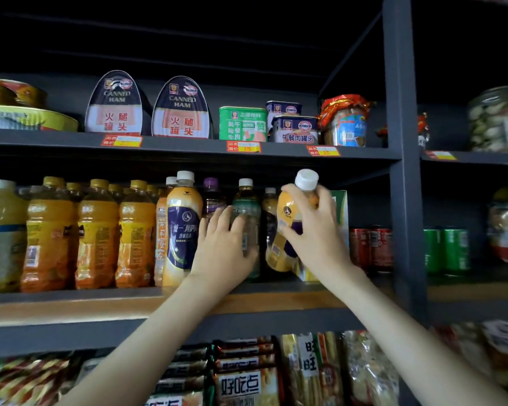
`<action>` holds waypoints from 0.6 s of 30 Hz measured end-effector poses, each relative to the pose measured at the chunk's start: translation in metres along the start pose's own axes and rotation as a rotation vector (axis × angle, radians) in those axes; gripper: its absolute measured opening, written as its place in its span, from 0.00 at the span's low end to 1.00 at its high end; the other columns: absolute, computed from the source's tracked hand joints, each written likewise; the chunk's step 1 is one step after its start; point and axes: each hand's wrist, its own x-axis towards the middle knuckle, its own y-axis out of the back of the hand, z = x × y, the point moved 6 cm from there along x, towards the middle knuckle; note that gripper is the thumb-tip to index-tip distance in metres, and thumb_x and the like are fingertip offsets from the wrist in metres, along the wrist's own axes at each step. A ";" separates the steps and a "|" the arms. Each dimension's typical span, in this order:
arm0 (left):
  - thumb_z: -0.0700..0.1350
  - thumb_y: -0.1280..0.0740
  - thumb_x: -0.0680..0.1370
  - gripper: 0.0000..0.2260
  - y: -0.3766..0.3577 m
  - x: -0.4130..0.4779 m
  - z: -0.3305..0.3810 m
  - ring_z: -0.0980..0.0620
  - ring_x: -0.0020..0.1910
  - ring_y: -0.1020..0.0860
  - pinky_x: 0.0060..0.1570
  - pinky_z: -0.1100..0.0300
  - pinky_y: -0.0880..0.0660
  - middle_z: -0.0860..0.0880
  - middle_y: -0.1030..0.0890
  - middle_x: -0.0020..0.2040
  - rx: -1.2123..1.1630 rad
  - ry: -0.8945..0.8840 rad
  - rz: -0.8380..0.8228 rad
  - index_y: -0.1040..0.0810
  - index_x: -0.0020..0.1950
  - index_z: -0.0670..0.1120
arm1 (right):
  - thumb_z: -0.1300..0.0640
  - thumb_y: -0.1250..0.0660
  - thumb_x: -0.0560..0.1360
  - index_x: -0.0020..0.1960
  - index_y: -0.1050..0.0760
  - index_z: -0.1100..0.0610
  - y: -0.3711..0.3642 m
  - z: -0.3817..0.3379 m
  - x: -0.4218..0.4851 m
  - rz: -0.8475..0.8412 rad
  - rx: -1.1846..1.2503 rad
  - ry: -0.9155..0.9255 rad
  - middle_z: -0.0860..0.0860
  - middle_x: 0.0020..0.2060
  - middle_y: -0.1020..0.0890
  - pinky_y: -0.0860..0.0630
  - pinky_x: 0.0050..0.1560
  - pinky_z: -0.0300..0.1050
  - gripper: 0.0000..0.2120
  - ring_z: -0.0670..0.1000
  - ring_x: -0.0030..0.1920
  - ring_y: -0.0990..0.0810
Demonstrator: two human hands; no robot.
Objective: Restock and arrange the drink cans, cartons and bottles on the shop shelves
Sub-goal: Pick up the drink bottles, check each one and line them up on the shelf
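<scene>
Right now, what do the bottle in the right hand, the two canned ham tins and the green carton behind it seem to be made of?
Milk tea bottle in the right hand: likely plastic, with a glossy printed sleeve and white screw cap. Canned ham tins: probably metal, with shiny printed faces and a dark rim. Green carton: apparently paperboard, with flat faces and sharp edges.
</scene>
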 end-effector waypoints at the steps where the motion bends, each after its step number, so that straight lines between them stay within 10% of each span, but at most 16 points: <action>1: 0.52 0.35 0.78 0.27 0.006 -0.008 0.005 0.42 0.74 0.42 0.73 0.50 0.46 0.41 0.38 0.75 -0.110 0.006 0.065 0.35 0.73 0.43 | 0.58 0.29 0.75 0.71 0.34 0.46 0.014 -0.003 -0.007 0.048 0.027 0.002 0.53 0.68 0.39 0.33 0.65 0.45 0.27 0.54 0.69 0.39; 5: 0.48 0.32 0.77 0.25 0.020 -0.063 0.027 0.52 0.64 0.31 0.59 0.68 0.37 0.47 0.29 0.65 -0.451 0.000 0.206 0.34 0.72 0.43 | 0.57 0.25 0.71 0.66 0.32 0.42 0.068 -0.011 -0.043 0.227 0.170 -0.050 0.49 0.65 0.37 0.30 0.59 0.41 0.29 0.48 0.64 0.31; 8: 0.49 0.32 0.77 0.25 0.018 -0.114 0.046 0.50 0.64 0.31 0.62 0.60 0.34 0.44 0.26 0.64 -0.332 -0.079 0.278 0.33 0.71 0.41 | 0.54 0.24 0.69 0.64 0.32 0.42 0.100 -0.016 -0.079 0.305 0.250 -0.085 0.46 0.62 0.38 0.20 0.53 0.52 0.28 0.47 0.60 0.29; 12: 0.52 0.36 0.78 0.27 0.017 -0.149 0.067 0.42 0.67 0.30 0.65 0.50 0.30 0.39 0.30 0.69 -0.225 -0.155 0.296 0.37 0.74 0.43 | 0.57 0.24 0.70 0.64 0.34 0.45 0.132 -0.021 -0.107 0.384 0.355 -0.107 0.54 0.65 0.35 0.20 0.49 0.40 0.28 0.46 0.60 0.29; 18: 0.58 0.38 0.76 0.31 0.043 -0.185 0.115 0.43 0.65 0.29 0.65 0.47 0.29 0.41 0.26 0.66 -0.168 -0.137 0.220 0.36 0.74 0.43 | 0.57 0.23 0.67 0.63 0.32 0.42 0.150 -0.019 -0.153 0.051 0.571 -0.210 0.49 0.64 0.31 0.23 0.49 0.36 0.30 0.48 0.58 0.24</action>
